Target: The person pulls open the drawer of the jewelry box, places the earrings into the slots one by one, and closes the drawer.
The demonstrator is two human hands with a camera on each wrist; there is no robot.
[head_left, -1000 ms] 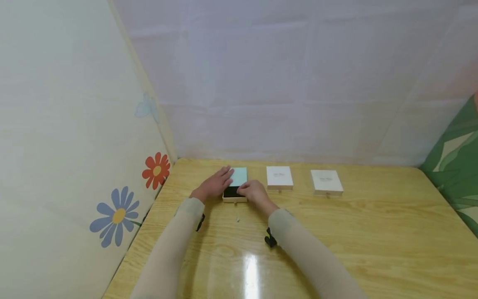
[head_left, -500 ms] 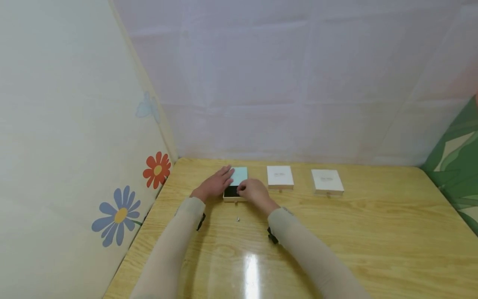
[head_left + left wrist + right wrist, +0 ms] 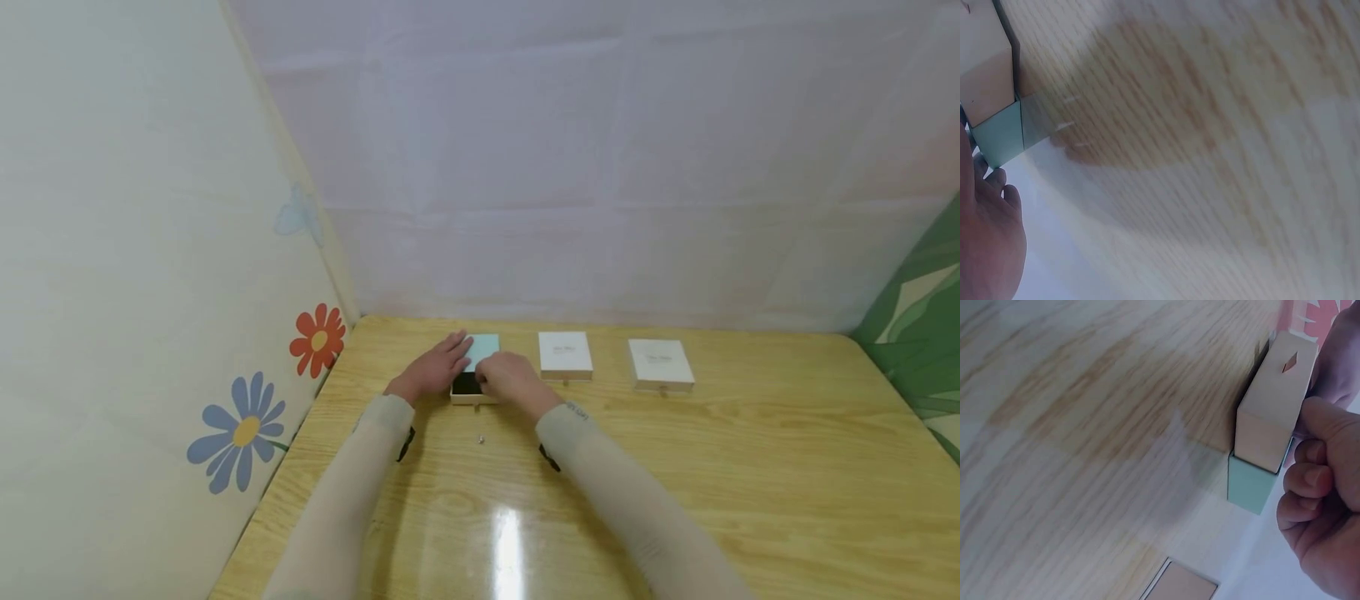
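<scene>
A small mint-green box [image 3: 484, 345] lies near the back of the table with its cream drawer [image 3: 474, 400] pulled out toward me, showing a black lining [image 3: 466, 384]. My left hand [image 3: 435, 369] rests on the box's left side with extended fingers. Over the right part of the drawer is my right hand [image 3: 513, 382]; in the right wrist view its fingers [image 3: 1310, 479] are curled, and the thumb and forefinger tips are hidden behind the drawer wall. I cannot tell what they hold. A tiny silver piece [image 3: 481, 439] lies in front of the drawer.
Two white boxes, one nearer [image 3: 566, 355] and one farther right [image 3: 661, 363], stand in line with the mint box on the wood-grain table [image 3: 750, 467]. Behind the table hangs a pale cloth [image 3: 570, 167]. A flower-printed wall [image 3: 150, 250] borders the left side.
My right hand has turned and lowered slightly over the drawer, its fingertips dropping out of sight. A thin line running from the drawer to the silver piece no longer shows. The left hand has stayed put.
</scene>
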